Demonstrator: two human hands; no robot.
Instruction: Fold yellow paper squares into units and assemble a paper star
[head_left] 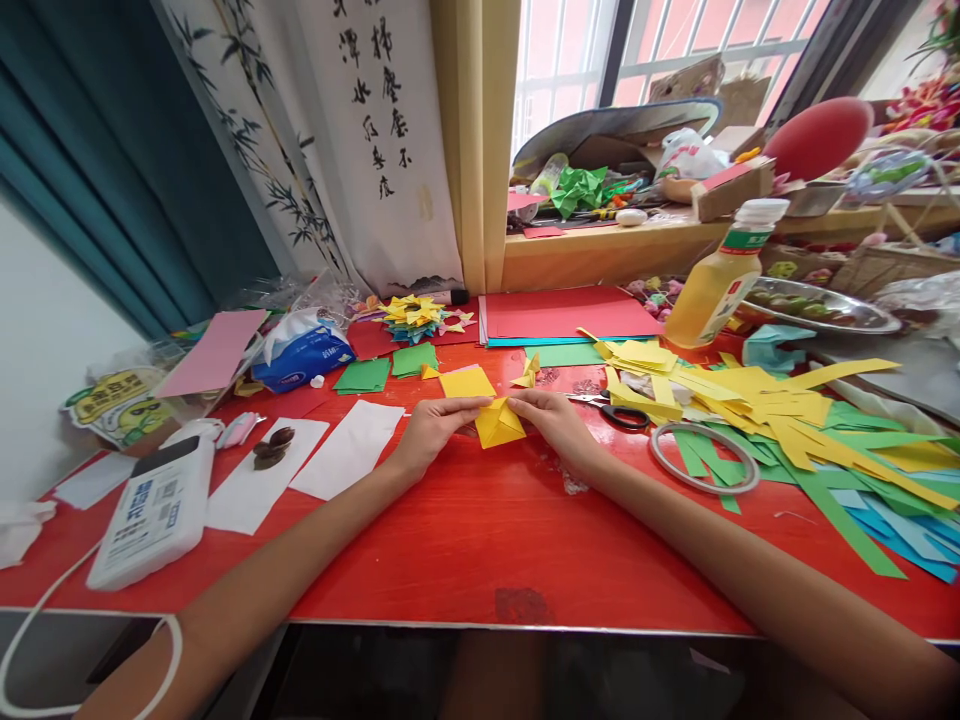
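Note:
A small folded piece of yellow paper [500,426] is held just above the red table between both hands. My left hand [437,430] pinches its upper left edge, and my right hand [553,420] pinches the upper right corner. Creases run across its face. Right behind it lies a stack of yellow paper squares [466,382]. A small folded yellow piece [528,372] sits beyond my right fingers. Scissors with black handles [626,416] lie to the right of my right hand, partly under yellow scraps.
Yellow, green and blue paper strips [780,410] spread over the right side, with a tape roll [705,458] on them. A juice bottle [724,275] stands behind. Red sheets [570,313], folded paper stars [414,315], a tissue pack [302,350] and a white power bank [157,510] lie around.

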